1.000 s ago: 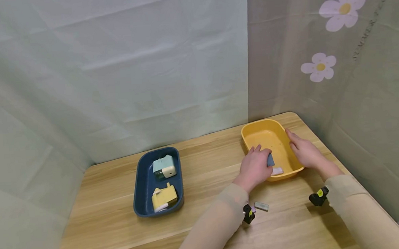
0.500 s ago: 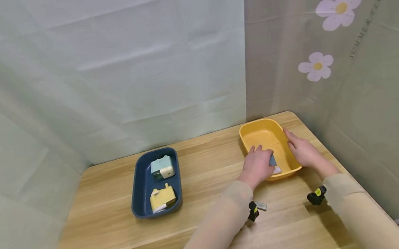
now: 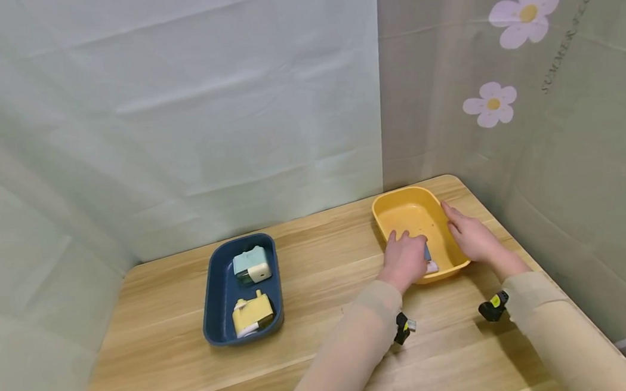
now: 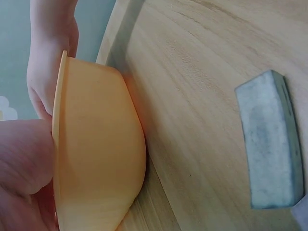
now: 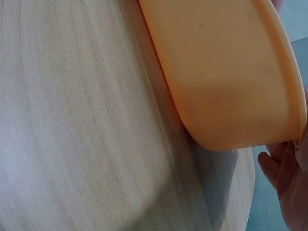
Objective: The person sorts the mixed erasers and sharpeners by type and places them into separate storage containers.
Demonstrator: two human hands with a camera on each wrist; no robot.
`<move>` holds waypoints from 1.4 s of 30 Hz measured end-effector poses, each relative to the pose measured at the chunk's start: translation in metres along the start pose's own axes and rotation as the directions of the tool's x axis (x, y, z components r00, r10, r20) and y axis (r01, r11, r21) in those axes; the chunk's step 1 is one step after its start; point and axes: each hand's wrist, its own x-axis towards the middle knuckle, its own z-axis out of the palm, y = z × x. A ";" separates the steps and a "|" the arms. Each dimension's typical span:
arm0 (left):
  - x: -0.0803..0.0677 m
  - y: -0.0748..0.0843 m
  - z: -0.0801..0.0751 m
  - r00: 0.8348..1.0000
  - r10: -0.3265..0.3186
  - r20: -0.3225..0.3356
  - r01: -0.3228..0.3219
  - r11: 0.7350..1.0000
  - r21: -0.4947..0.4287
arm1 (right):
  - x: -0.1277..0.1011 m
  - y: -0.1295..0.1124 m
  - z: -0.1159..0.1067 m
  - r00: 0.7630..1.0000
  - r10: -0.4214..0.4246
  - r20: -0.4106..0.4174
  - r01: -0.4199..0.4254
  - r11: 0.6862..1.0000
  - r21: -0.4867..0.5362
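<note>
A yellow tray (image 3: 399, 197) stands at the table's far right corner. My left hand (image 3: 403, 259) reaches over its near left rim and pinches a small blue-grey block (image 3: 427, 252) inside the tray. A pale pink-white piece (image 3: 432, 266) lies on the tray floor just below it. My right hand (image 3: 468, 237) rests with straight fingers along the tray's right rim. The left wrist view shows the tray's outer wall (image 4: 96, 154) and a grey block (image 4: 269, 139) lying on the wood. The right wrist view shows the tray's wall (image 5: 226, 82) from below.
A dark blue tray (image 3: 214, 297) stands left of centre, holding a light-blue sharpener (image 3: 251, 265) and a yellow one (image 3: 253, 314). The grey block (image 3: 411, 324) lies by my left wrist. Cloth walls close the back and right; the table's right edge runs near the yellow tray.
My left hand has settled slightly lower in the yellow tray with the blue-grey block, covering more of the pink-white piece. My right hand stays on the rim.
</note>
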 end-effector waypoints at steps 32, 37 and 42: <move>0.000 0.007 -0.003 0.989 -0.108 0.098 0.099 0.991 0.094 | -0.001 -0.004 0.004 1.000 -0.009 -0.010 0.009 1.000 0.010; -0.001 0.006 -0.004 0.990 -0.101 0.102 0.093 0.993 0.079 | -0.001 -0.005 0.005 1.000 -0.017 -0.007 0.017 1.000 0.006; 0.002 0.006 -0.003 0.989 -0.087 0.118 0.079 0.994 0.069 | -0.002 -0.004 0.004 1.000 -0.014 -0.002 0.014 1.000 0.005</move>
